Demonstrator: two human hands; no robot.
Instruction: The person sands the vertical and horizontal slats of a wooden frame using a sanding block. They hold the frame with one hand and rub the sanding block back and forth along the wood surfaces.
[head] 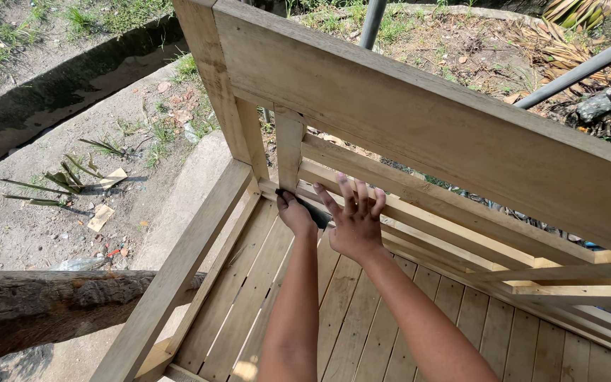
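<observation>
Left hand [295, 212] pinches a dark tool [312, 209] against the wooden bench's slat [289, 152]; right hand [354, 221] spread just beside it, outdoors.

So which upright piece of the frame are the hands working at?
The short upright beside the thick corner post; both hands meet at its foot.
</observation>
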